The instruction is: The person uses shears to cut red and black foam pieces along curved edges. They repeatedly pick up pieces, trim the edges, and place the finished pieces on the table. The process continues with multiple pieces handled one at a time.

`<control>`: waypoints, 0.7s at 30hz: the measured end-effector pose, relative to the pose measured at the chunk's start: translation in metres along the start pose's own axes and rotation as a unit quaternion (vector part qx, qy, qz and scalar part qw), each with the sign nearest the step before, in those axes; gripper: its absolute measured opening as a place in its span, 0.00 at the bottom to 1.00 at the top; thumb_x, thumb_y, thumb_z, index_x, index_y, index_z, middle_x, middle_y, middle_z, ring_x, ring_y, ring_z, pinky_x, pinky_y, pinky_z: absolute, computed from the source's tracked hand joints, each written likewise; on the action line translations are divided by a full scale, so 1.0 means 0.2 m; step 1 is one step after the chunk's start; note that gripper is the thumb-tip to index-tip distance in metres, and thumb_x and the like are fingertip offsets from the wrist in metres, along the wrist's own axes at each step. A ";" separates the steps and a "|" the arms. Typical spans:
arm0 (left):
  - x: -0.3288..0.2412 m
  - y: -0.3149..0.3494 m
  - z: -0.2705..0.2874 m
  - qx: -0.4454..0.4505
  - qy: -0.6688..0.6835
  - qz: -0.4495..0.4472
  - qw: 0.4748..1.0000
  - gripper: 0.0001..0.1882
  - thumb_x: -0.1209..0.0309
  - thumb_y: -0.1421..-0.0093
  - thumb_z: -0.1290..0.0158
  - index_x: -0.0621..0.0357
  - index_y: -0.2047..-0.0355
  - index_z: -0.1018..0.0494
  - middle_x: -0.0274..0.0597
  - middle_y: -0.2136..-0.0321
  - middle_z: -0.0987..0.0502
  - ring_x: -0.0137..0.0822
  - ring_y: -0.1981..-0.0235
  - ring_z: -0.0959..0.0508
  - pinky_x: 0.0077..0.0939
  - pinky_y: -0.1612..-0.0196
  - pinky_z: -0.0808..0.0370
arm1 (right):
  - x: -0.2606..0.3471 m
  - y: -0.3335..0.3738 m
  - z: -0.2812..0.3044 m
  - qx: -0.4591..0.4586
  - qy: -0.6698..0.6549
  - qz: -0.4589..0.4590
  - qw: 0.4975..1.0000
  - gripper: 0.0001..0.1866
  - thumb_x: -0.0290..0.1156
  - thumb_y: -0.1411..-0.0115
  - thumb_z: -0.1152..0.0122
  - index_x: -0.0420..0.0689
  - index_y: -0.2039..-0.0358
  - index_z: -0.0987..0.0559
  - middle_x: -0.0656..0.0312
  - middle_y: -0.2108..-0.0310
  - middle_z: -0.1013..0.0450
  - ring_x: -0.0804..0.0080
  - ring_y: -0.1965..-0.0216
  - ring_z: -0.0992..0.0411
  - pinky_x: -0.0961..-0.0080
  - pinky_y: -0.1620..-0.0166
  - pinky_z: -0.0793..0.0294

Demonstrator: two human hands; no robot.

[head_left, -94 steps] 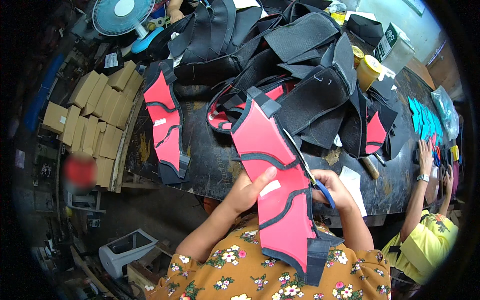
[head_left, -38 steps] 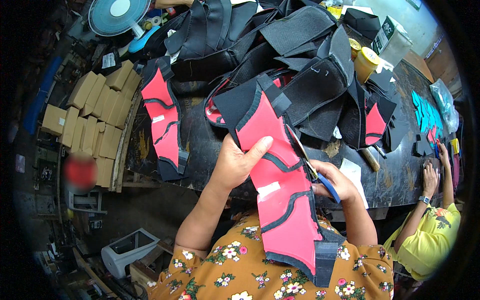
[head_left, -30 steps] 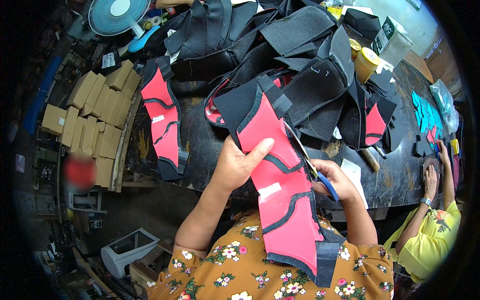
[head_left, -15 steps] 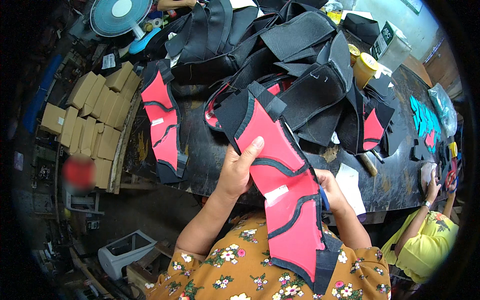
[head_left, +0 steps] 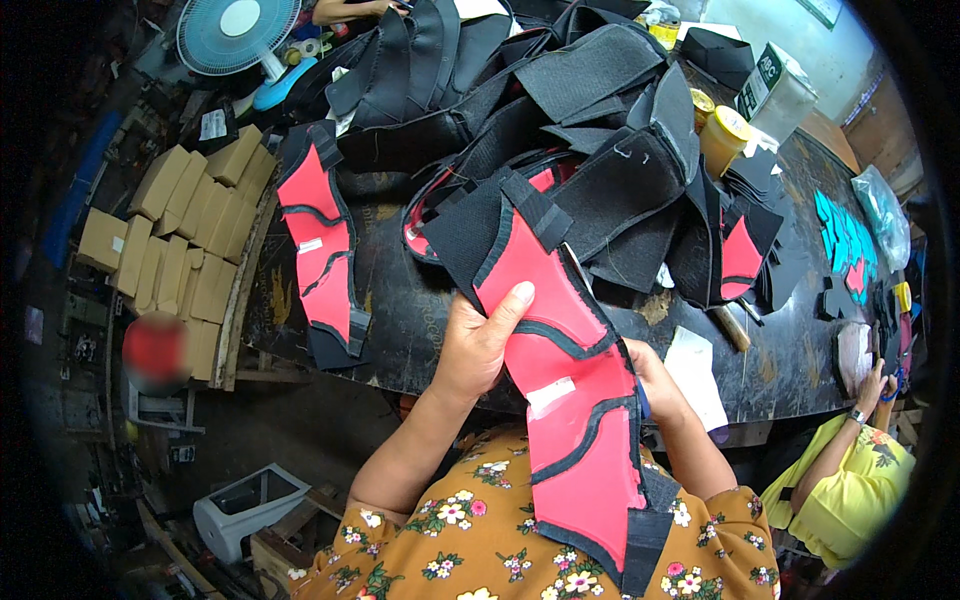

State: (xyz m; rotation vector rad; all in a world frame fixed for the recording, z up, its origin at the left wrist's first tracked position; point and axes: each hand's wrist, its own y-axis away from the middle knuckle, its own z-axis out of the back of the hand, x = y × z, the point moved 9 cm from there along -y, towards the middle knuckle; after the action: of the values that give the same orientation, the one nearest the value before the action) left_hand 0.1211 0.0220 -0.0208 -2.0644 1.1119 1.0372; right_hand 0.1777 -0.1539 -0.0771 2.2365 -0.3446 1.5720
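Observation:
A long red panel with black trim (head_left: 565,400) hangs slantwise in front of me, a small white label at its middle and black straps at both ends. My left hand (head_left: 478,345) grips its left edge, thumb on the red face, fingers behind. At the right edge, my right hand (head_left: 660,385) is closed behind the panel, which hides most of its fingers. A blue edge of something shows by that palm; what it belongs to cannot be made out. A similar red and black panel (head_left: 325,240) lies flat on the dark table (head_left: 400,330), to the left.
Heaped black padded pieces (head_left: 600,150) cover the table's far side. Yellow-lidded jars (head_left: 725,140), a rectangular can (head_left: 775,90), a wooden handle (head_left: 732,328) and white paper (head_left: 697,375) lie rightward. Cardboard boxes (head_left: 170,250) and a fan (head_left: 240,35) stand left. A co-worker (head_left: 845,470) works at right.
The view has shifted slightly. Both my hands keep their places on the panel, which has barely moved. The co-worker's hands have come lower and closer together.

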 end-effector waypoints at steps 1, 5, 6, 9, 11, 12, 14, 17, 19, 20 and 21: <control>0.00 0.00 0.00 0.000 -0.008 0.001 1.000 0.14 0.74 0.34 0.46 0.64 0.48 0.27 0.39 0.52 0.22 0.27 0.54 0.23 0.24 0.49 0.25 | 0.00 0.00 0.00 -0.011 0.012 0.006 1.000 0.19 0.28 0.43 0.31 0.36 0.52 0.22 0.64 0.53 0.23 0.80 0.53 0.28 0.77 0.47 0.28; 0.02 0.00 0.00 0.000 -0.012 0.011 1.000 0.14 0.74 0.34 0.46 0.63 0.49 0.27 0.39 0.52 0.22 0.27 0.53 0.23 0.24 0.49 0.25 | 0.06 0.00 -0.02 -0.031 0.060 0.055 0.996 0.20 0.27 0.44 0.31 0.35 0.52 0.22 0.64 0.53 0.23 0.80 0.54 0.28 0.77 0.47 0.28; 0.02 0.01 0.00 -0.002 -0.010 0.011 1.000 0.14 0.74 0.34 0.47 0.63 0.49 0.27 0.39 0.52 0.22 0.27 0.53 0.23 0.24 0.49 0.26 | 0.06 0.01 -0.03 -0.032 0.047 0.053 0.997 0.19 0.27 0.44 0.31 0.35 0.52 0.21 0.63 0.53 0.23 0.79 0.54 0.28 0.76 0.47 0.28; 0.04 0.01 0.01 -0.020 0.015 0.011 1.000 0.14 0.73 0.33 0.47 0.62 0.49 0.27 0.38 0.52 0.22 0.27 0.53 0.23 0.25 0.48 0.26 | 0.06 0.02 -0.04 -0.048 0.024 0.050 0.997 0.18 0.26 0.43 0.32 0.35 0.52 0.21 0.63 0.55 0.22 0.79 0.55 0.27 0.76 0.48 0.28; 0.06 0.02 0.01 -0.023 0.036 0.019 0.999 0.14 0.73 0.33 0.47 0.62 0.48 0.27 0.38 0.52 0.22 0.27 0.53 0.23 0.25 0.48 0.26 | 0.04 0.02 -0.03 -0.061 0.015 0.033 0.997 0.17 0.26 0.43 0.32 0.35 0.54 0.21 0.63 0.56 0.22 0.79 0.56 0.27 0.76 0.50 0.27; 0.07 0.01 0.00 -0.023 0.051 0.022 0.998 0.14 0.73 0.33 0.47 0.62 0.48 0.27 0.38 0.52 0.22 0.27 0.53 0.23 0.25 0.48 0.26 | 0.03 0.03 -0.03 -0.068 0.009 0.024 0.997 0.16 0.26 0.43 0.32 0.35 0.54 0.20 0.64 0.57 0.21 0.80 0.56 0.27 0.77 0.51 0.27; 0.08 0.01 0.00 -0.019 0.056 0.023 0.998 0.14 0.73 0.33 0.47 0.62 0.48 0.27 0.38 0.52 0.22 0.27 0.53 0.23 0.25 0.48 0.25 | 0.00 0.04 -0.02 -0.088 -0.013 -0.001 0.996 0.14 0.25 0.43 0.33 0.36 0.56 0.20 0.64 0.58 0.21 0.80 0.57 0.27 0.77 0.52 0.26; 0.09 0.01 0.00 -0.012 0.058 0.025 0.998 0.15 0.73 0.33 0.47 0.62 0.47 0.28 0.39 0.51 0.23 0.28 0.53 0.23 0.25 0.48 0.25 | -0.03 0.04 -0.04 -0.076 -0.030 -0.023 0.996 0.13 0.25 0.43 0.33 0.36 0.58 0.19 0.65 0.59 0.21 0.81 0.58 0.26 0.78 0.53 0.25; 0.09 0.00 0.01 -0.007 0.052 0.026 0.998 0.15 0.73 0.33 0.47 0.62 0.47 0.28 0.39 0.51 0.23 0.28 0.53 0.22 0.25 0.48 0.25 | -0.06 0.04 -0.03 -0.091 -0.035 -0.052 0.994 0.14 0.25 0.43 0.33 0.36 0.56 0.20 0.64 0.58 0.21 0.80 0.58 0.26 0.77 0.53 0.25; 0.09 0.00 0.01 -0.005 0.047 0.026 0.999 0.15 0.73 0.33 0.47 0.62 0.47 0.28 0.39 0.51 0.23 0.28 0.53 0.22 0.26 0.48 0.25 | -0.08 0.04 -0.02 -0.094 -0.032 -0.069 0.993 0.14 0.25 0.43 0.33 0.37 0.56 0.20 0.64 0.58 0.21 0.80 0.58 0.26 0.77 0.52 0.25; 0.09 0.00 0.01 -0.004 0.044 0.029 0.999 0.15 0.73 0.33 0.48 0.62 0.47 0.28 0.39 0.51 0.23 0.28 0.53 0.22 0.26 0.48 0.25 | -0.06 0.03 -0.03 -0.084 -0.045 -0.050 0.994 0.15 0.25 0.43 0.33 0.37 0.55 0.20 0.64 0.57 0.21 0.80 0.58 0.26 0.77 0.52 0.25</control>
State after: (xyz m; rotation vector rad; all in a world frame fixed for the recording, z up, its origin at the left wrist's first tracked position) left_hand 0.1264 0.0162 -0.0365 -2.1136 1.2210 0.9881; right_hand 0.1667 -0.1572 -0.0860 2.1637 -0.3699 1.3435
